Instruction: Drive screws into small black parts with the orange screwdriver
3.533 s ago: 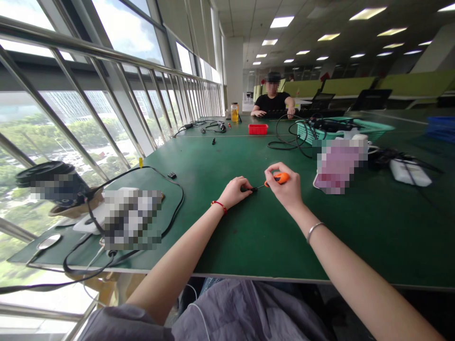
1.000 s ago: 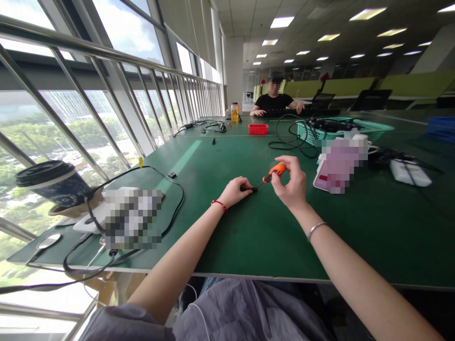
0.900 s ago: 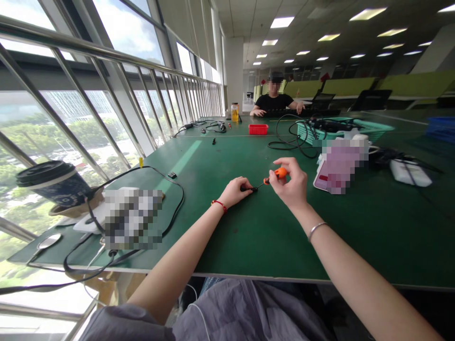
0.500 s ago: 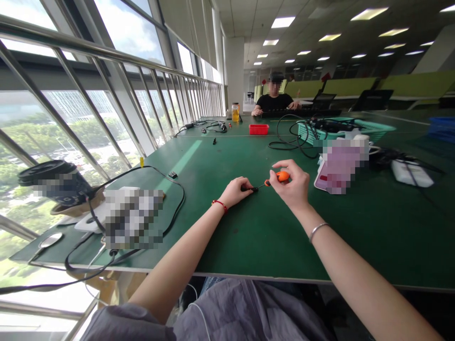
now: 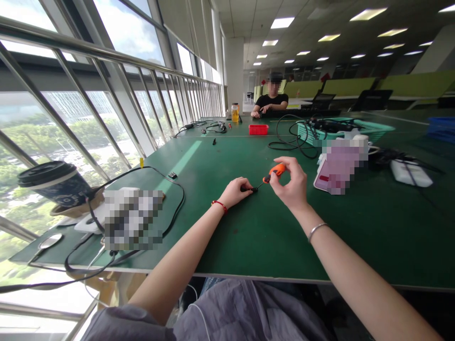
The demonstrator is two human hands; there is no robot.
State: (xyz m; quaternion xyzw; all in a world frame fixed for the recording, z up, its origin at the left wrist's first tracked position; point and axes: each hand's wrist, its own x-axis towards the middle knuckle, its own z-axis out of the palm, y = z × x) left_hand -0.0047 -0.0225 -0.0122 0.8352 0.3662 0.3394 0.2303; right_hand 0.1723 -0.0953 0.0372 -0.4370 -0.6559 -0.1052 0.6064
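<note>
My left hand [image 5: 235,191] rests on the green table [image 5: 227,246], its fingers closed on a small black part [image 5: 253,190]. Most of that part is hidden under the fingers, so its kind cannot be made out. An orange and black screwdriver [image 5: 276,171] is gripped by my right hand [image 5: 292,183] between thumb and fingers. Its thin shaft slants down to the left, and the tip meets the black part or lies very close to it.
A red tray [image 5: 258,130] and a green basket [image 5: 309,135] with black cables stand farther back. On the right lies a pink phone [image 5: 329,175]. A paper cup [image 5: 55,184] and looped cable [image 5: 183,199] are left. Across the table sits a person [image 5: 272,102].
The screwdriver handle has tilted up and shifted slightly left with my right hand, whose fingers have moved round it. My left hand keeps its place. The person opposite has drawn their hands together.
</note>
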